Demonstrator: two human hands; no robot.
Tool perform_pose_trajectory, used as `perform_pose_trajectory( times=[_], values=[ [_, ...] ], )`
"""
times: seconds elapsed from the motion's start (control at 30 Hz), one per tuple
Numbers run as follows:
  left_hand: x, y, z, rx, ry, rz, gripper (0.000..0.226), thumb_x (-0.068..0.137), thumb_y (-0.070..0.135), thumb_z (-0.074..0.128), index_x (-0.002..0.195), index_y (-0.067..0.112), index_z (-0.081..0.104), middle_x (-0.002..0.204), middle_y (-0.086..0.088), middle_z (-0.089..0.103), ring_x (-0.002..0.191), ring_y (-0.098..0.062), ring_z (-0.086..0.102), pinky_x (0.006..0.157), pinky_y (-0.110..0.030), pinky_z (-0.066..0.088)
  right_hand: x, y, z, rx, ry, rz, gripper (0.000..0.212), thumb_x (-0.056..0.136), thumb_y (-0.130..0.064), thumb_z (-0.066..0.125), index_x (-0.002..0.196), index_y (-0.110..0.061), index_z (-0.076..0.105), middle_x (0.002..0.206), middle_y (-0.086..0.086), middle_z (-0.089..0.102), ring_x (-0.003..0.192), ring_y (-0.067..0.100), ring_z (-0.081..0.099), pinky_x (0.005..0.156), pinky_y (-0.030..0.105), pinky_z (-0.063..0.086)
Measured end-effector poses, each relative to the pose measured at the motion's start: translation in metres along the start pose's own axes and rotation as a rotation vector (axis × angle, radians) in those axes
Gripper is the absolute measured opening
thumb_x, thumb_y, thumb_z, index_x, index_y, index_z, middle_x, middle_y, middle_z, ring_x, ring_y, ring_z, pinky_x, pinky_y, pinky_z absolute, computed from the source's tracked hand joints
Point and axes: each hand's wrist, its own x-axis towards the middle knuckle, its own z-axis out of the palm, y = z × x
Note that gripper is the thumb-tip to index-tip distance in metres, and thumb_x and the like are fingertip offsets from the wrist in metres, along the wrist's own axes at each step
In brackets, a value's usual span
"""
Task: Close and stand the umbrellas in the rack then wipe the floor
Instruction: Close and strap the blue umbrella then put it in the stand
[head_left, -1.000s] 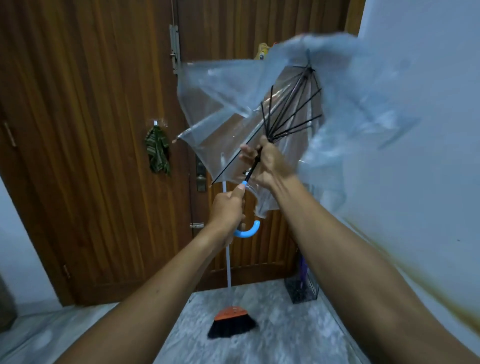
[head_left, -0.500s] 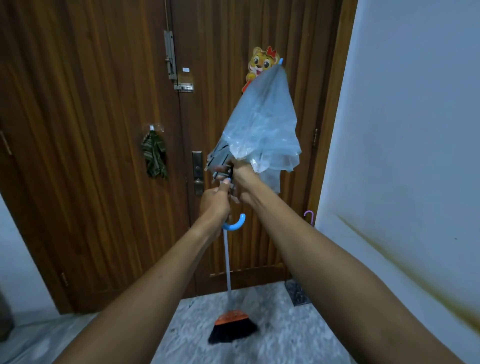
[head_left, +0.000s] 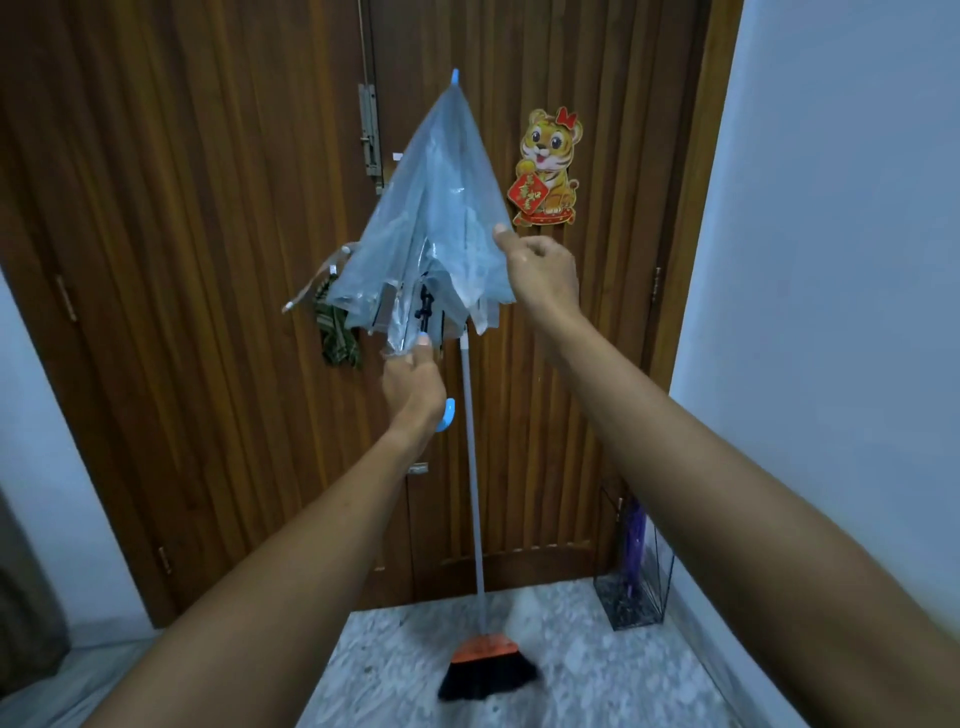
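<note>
Two hands at frame centre | left hand (head_left: 413, 382) closed on the blue hooked handle of the clear plastic umbrella (head_left: 441, 208), folded, tip up | right hand (head_left: 543, 270) loosely curled, thumb touching canopy edge | broom (head_left: 485, 667) leaning on ribbed wooden door (head_left: 208, 260) | wire rack (head_left: 631, 597) lower right with purple umbrella (head_left: 635, 540).

Dim, even indoor light with a cool blue cast; no hard shadows. Wide-angle bowing bends the door (head_left: 208, 260) edges. Broom (head_left: 488, 670) head and floor (head_left: 597, 675) slightly soft; faint glare on umbrella (head_left: 441, 218) plastic.
</note>
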Motion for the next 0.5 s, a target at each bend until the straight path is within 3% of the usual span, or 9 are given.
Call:
perform_pose_trajectory(
  times=[0.07, 0.13, 0.2, 0.27, 0.4, 0.43, 0.5],
  values=[
    [-0.005, -0.001, 0.0, -0.012, -0.01, 0.049, 0.053, 0.106, 0.038, 0.04, 0.058, 0.016, 0.032, 0.055, 0.0, 0.036, 0.048, -0.013, 0.033, 0.048, -0.027, 0.027, 0.012, -0.009, 0.0, 0.052, -0.058, 0.098, 0.068, 0.091, -0.062, 0.057, 0.127, -0.004, 0.061, 0.113, 0.002, 0.065, 0.105, 0.02, 0.06, 0.092, 0.039, 0.045],
    [-0.01, -0.004, 0.001, -0.027, -0.035, 0.099, 0.056, 0.105, 0.039, 0.04, 0.058, 0.01, 0.034, 0.054, -0.003, 0.036, 0.047, -0.013, 0.031, 0.045, -0.024, 0.026, 0.022, -0.013, 0.007, 0.158, -0.154, 0.198, 0.091, 0.084, -0.07, 0.062, 0.15, -0.011, 0.041, 0.148, 0.008, 0.05, 0.133, 0.027, 0.051, 0.107, 0.044, 0.041],
    [-0.014, -0.006, 0.002, -0.045, -0.075, 0.162, 0.06, 0.105, 0.042, 0.039, 0.059, 0.004, 0.038, 0.053, -0.005, 0.037, 0.047, -0.013, 0.031, 0.046, -0.027, 0.025, 0.022, -0.018, 0.015, 0.293, -0.223, 0.258, 0.122, 0.059, -0.083, 0.073, 0.155, -0.018, 0.033, 0.153, 0.007, 0.047, 0.135, 0.032, 0.051, 0.111, 0.05, 0.042],
    [-0.018, -0.005, 0.004, -0.048, -0.098, 0.225, 0.058, 0.105, 0.041, 0.04, 0.056, 0.009, 0.037, 0.05, -0.001, 0.033, 0.043, -0.009, 0.027, 0.047, -0.029, 0.021, 0.032, -0.012, 0.025, 0.362, -0.217, 0.266, 0.143, 0.037, -0.083, 0.083, 0.152, -0.016, 0.031, 0.143, 0.008, 0.055, 0.123, 0.032, 0.06, 0.105, 0.053, 0.049],
    [-0.024, 0.004, 0.007, -0.11, -0.136, 0.296, 0.054, 0.105, 0.035, 0.042, 0.058, 0.01, 0.037, 0.05, -0.001, 0.029, 0.048, -0.016, 0.026, 0.049, -0.031, 0.02, 0.046, -0.001, 0.037, 0.398, -0.152, 0.194, 0.133, 0.023, -0.071, 0.092, 0.135, -0.012, 0.05, 0.118, 0.005, 0.07, 0.099, 0.027, 0.073, 0.087, 0.046, 0.06],
    [-0.024, 0.004, 0.006, -0.119, -0.149, 0.302, 0.054, 0.105, 0.036, 0.041, 0.058, 0.009, 0.038, 0.051, -0.003, 0.029, 0.049, -0.019, 0.026, 0.05, -0.033, 0.021, 0.041, -0.004, 0.035, 0.412, -0.142, 0.182, 0.127, 0.027, -0.065, 0.095, 0.133, -0.009, 0.053, 0.117, 0.006, 0.071, 0.098, 0.026, 0.073, 0.084, 0.043, 0.061],
    [-0.023, 0.001, 0.005, -0.08, -0.18, 0.311, 0.055, 0.104, 0.04, 0.038, 0.058, 0.011, 0.037, 0.051, -0.003, 0.031, 0.049, -0.02, 0.028, 0.052, -0.036, 0.024, 0.03, -0.013, 0.03, 0.415, -0.137, 0.162, 0.095, 0.055, -0.042, 0.096, 0.129, -0.001, 0.053, 0.115, 0.008, 0.069, 0.093, 0.022, 0.071, 0.072, 0.029, 0.059]
  ],
)
